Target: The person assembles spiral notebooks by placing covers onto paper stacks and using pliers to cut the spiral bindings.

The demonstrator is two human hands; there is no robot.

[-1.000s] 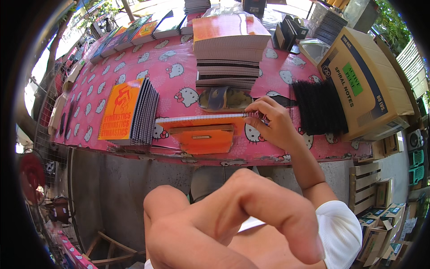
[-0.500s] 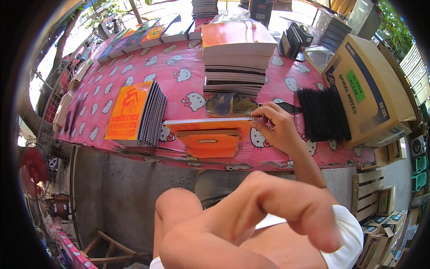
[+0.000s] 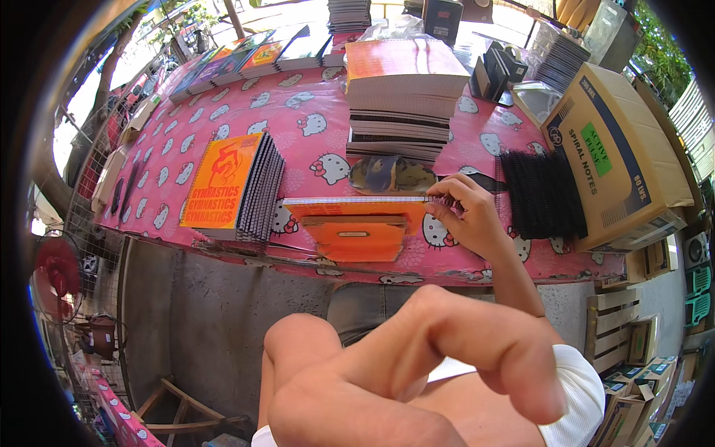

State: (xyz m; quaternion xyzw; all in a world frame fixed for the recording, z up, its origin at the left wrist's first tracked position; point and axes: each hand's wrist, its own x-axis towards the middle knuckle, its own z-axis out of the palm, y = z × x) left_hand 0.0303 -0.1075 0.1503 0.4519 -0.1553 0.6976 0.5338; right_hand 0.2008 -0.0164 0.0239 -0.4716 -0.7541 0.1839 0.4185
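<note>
While the left hand (image 3: 417,372) hangs close under the camera, loosely curled and holding nothing, the right hand (image 3: 465,216) sits at the right end of a notebook (image 3: 354,201) lying near the table's (image 3: 223,156) front edge, fingertips pinched narrow on that end where a spiral binding seems to start; exact grip hard to tell. Notebook's long axis runs left-right, stretching leftward from the fingers. Right hand far nearer. One orange holder (image 3: 356,237) touches its near side. Counts: one orange-cover notebook stack (image 3: 234,186) to the left, one tall stack (image 3: 402,97) behind, one pile of black coils (image 3: 540,194) just right of the hand, one cardboard box (image 3: 618,149) beyond
</note>
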